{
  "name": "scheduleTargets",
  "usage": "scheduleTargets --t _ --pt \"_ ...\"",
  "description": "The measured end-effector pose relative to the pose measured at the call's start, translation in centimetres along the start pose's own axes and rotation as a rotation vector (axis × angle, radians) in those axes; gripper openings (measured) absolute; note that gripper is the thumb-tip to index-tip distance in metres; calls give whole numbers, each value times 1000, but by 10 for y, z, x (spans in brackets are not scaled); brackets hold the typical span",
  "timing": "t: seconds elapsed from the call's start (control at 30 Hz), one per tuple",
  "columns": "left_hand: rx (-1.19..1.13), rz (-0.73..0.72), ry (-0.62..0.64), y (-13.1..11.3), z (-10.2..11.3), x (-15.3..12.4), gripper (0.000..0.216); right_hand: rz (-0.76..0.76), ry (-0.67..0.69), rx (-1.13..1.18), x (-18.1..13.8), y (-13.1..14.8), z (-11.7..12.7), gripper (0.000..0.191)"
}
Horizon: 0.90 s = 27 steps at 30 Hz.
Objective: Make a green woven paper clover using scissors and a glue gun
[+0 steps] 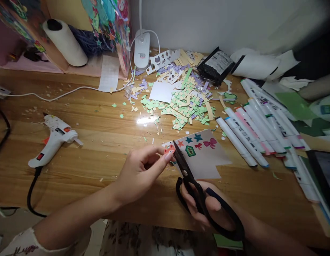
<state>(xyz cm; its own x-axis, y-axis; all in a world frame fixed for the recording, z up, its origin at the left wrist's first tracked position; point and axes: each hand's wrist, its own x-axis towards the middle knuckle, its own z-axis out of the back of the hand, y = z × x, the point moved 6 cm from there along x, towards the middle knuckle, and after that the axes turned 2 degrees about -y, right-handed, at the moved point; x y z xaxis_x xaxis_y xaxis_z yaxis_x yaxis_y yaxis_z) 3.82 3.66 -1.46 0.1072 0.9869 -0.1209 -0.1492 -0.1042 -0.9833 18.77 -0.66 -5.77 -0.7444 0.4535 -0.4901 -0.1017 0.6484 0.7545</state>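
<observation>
Between the thumb and fingers of my left hand is a small red paper cutout, partly covered by the fingertips. My right hand grips black-handled scissors, fingers through the loops. Their blades point up and left, with the tips right beside the cutout; whether they touch it I cannot tell. Beneath the blades lies a pale sheet bearing colored drawings of stars, bows and a green shape. One corner of this sheet is notched.
A white glue gun lies at left with its cord hanging over the edge. Paper scraps are heaped at the back, near a power strip and a black package. Several markers lie at right beside a dark tablet-like device.
</observation>
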Motion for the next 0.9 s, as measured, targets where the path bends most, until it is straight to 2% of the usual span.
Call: scheduleTargets --t 0.17,0.27,0.37,0.5,0.73,0.9 --pt "-100 41 90 -3 -1 3 24 42 16 165 4 -11 -6 69" --pt "-74 62 133 -4 -3 4 26 75 26 120 4 -10 -10 71" --pt "-58 75 131 -3 -2 4 26 87 21 53 3 -8 -9 69" --pt "-76 65 137 -3 -2 5 24 79 44 69 2 -11 -8 69" --pt "26 8 106 -5 2 7 26 88 25 84 2 -15 -10 77" --pt "30 0 114 -5 2 8 27 85 56 123 2 -17 -10 74"
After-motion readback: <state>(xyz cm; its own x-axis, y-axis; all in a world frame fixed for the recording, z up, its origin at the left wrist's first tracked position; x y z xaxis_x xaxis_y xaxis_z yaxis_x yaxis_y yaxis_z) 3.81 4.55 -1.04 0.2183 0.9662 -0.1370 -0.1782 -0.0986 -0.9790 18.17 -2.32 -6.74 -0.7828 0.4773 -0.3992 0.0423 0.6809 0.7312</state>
